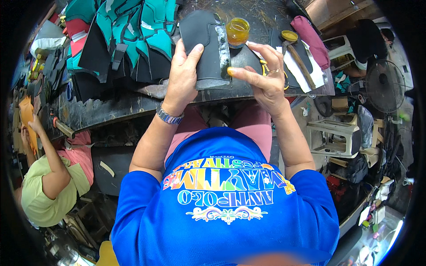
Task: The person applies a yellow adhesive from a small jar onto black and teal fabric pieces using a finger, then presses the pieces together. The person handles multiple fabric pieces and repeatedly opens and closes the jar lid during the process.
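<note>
My left hand (185,73) grips the left side of a black rounded panel (197,37), thumb on top. A shiny strip (222,46), patchy white and black, runs down the panel's right part. My right hand (266,80) is beside the panel's lower right edge, its fingers apart and gripping nothing. One fingertip carries an amber smear and lies at or very near the edge; I cannot tell if it touches. Just beyond, an open glass jar (238,32) of amber paste stands on the dark worktable (120,104). A yellow-handled tool (265,68) is partly hidden behind my right hand.
Teal and black cut pieces (151,26) are heaped at the far left. To the right are a hammer (301,66), a yellow lid (289,35) and a maroon roll (310,40). Another person (53,186) handles an orange piece at left. A stool (335,137) and fan (385,86) stand right.
</note>
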The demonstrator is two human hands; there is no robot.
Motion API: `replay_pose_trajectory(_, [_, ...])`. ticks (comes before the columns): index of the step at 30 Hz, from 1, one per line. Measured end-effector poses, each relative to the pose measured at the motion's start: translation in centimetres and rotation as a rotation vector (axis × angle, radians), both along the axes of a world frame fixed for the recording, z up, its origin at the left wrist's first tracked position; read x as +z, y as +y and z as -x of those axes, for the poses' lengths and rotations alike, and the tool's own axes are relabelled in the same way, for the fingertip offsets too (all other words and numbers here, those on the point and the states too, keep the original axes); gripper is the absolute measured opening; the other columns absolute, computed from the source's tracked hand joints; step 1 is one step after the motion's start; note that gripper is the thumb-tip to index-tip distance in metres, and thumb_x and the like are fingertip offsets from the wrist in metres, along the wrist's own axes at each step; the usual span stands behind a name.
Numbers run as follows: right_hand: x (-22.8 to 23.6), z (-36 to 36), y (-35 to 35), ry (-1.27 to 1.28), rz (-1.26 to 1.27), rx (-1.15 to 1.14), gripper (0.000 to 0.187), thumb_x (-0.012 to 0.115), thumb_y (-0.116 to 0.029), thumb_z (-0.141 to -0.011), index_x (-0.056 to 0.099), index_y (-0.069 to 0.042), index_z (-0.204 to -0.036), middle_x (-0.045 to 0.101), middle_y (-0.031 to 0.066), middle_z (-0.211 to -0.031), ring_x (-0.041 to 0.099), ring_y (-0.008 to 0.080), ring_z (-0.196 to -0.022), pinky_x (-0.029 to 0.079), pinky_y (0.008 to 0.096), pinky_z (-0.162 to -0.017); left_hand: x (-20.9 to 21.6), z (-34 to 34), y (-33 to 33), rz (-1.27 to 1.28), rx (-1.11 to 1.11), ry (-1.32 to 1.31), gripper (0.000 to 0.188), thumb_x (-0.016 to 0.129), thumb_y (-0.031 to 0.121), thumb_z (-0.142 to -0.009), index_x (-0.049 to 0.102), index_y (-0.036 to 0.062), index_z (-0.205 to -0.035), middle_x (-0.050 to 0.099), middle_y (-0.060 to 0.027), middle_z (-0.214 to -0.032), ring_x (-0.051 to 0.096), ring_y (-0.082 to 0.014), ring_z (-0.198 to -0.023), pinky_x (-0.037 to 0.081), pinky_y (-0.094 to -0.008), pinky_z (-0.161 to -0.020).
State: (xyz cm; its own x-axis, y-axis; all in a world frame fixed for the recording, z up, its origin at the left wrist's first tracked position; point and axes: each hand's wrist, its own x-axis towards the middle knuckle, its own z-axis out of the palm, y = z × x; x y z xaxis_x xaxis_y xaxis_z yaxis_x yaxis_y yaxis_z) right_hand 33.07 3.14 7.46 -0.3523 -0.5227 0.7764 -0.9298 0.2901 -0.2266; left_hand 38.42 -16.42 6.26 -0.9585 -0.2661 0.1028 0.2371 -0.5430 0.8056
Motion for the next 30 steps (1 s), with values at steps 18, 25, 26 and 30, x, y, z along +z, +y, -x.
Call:
replay_pose_trajectory(18, [-6.6, 0.8, 1.8, -0.347, 0.241, -0.172, 0.084, 0.064, 0.007, -0.082, 0.025, -0.009, -0.154, 0.046, 0.0161, -0.14, 0.057, 0.0214, -0.105, 0.048, 0.034, -0.087, 5.4, 23.5, -6.6, 0.332, -0.224, 0.25, 0.04, 0.061, 0.01, -0.097, 0.052, 0.0072, -0.136, 0.062, -0.0007, -0.129, 0.059, -0.0126, -0.113, 0.048, -0.0287, -0.098])
replay_pose_trajectory(25, [-7.5, 0.0, 4.0, -0.465, 0.254, -0.141, 0.08, 0.062, 0.008, -0.084, 0.025, -0.009, -0.153, 0.051, 0.0158, -0.135, 0.059, 0.02, -0.101, 0.049, 0.0333, -0.088, -0.4, 32.4, -4.3, 0.26, -0.322, 0.221, 0.039, 0.058, 0.008, -0.098, 0.049, 0.0065, -0.136, 0.06, -0.0038, -0.13, 0.056, -0.0177, -0.119, 0.041, -0.0344, -0.107])
replay_pose_trajectory(26, [-7.4, -0.2, 4.3, -0.53, 0.294, -0.115, 0.079, 0.061, 0.009, -0.085, 0.025, -0.008, -0.154, 0.052, 0.0153, -0.133, 0.059, 0.0189, -0.101, 0.049, 0.0327, -0.089, -1.6, 32.6, -3.9, 0.296, -0.315, 0.164, 0.04, 0.058, 0.008, -0.098, 0.047, 0.0044, -0.136, 0.06, -0.0061, -0.13, 0.056, -0.019, -0.118, 0.042, -0.0351, -0.106])
replay_pose_trajectory(30, [-6.1, 1.0, 5.4, -0.521, 0.343, -0.201, 0.075, 0.065, 0.007, -0.082, 0.034, -0.004, -0.149, 0.06, 0.0164, -0.121, 0.063, 0.0239, -0.098, 0.051, 0.0349, -0.089, -6.0, 32.6, -2.8, 0.464, -0.306, -0.216, 0.049, 0.061, 0.003, -0.094, 0.042, -0.0024, -0.139, 0.06, -0.0145, -0.126, 0.059, -0.021, -0.112, 0.047, -0.0346, -0.1])
